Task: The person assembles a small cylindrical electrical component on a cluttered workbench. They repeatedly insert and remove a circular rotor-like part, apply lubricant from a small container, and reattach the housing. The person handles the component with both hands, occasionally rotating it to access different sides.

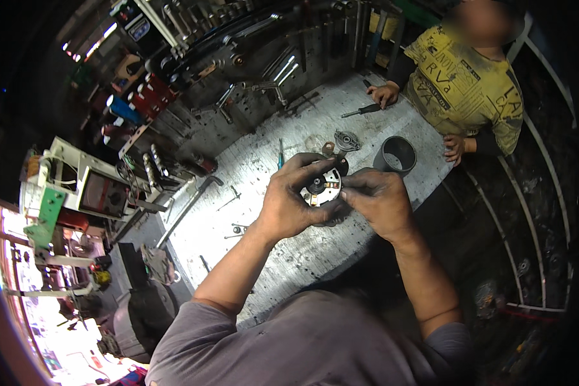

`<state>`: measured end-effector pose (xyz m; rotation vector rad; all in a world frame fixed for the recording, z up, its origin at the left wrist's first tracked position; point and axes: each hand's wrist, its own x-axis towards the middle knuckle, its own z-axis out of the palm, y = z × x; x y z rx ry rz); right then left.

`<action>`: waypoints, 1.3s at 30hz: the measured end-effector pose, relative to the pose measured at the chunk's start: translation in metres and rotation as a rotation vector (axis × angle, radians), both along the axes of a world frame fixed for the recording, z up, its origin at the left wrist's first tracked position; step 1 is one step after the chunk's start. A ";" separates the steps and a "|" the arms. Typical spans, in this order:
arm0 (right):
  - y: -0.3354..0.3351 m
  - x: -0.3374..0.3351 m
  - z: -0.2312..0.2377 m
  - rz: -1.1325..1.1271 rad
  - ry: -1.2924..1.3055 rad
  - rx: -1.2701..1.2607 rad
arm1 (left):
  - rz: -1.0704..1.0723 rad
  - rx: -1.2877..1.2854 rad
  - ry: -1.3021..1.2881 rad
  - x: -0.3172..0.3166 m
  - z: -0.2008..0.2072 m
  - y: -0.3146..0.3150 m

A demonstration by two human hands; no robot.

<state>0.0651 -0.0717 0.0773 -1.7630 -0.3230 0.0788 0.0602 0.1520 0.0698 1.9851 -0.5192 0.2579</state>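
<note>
Above the metal bench, my left hand (283,201) curls its thumb and fingers around a round motor brush plate (330,192), pale metal with copper-coloured pieces and a dark centre. The fingertips of my right hand (383,202) pinch at the plate's right edge; whatever small part they may hold is hidden. Dark grime covers the fingers of both hands. Just beyond them lie a metal end cover (347,141) and a small brownish bracket (329,148). A dark open cylinder (399,155) stands upright to the right of these.
Screwdrivers lie about: one blue-handled (280,154), another black-handled (365,110) near a co-worker's hand (385,94). That co-worker, in a yellow shirt (460,83), stands at the bench's far right. A long bar (190,211) rests at left. Wrenches (280,78) hang behind the bench (289,257).
</note>
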 end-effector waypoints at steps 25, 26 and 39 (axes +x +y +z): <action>0.013 0.049 0.098 0.827 -0.569 -1.110 | 0.027 -0.017 0.103 0.002 0.010 0.007; 0.016 0.050 0.100 0.840 -0.555 -1.095 | 0.027 -0.033 0.093 0.002 0.011 0.006; 0.015 0.057 0.101 0.883 -0.589 -1.093 | 0.007 0.020 0.023 0.009 0.022 0.007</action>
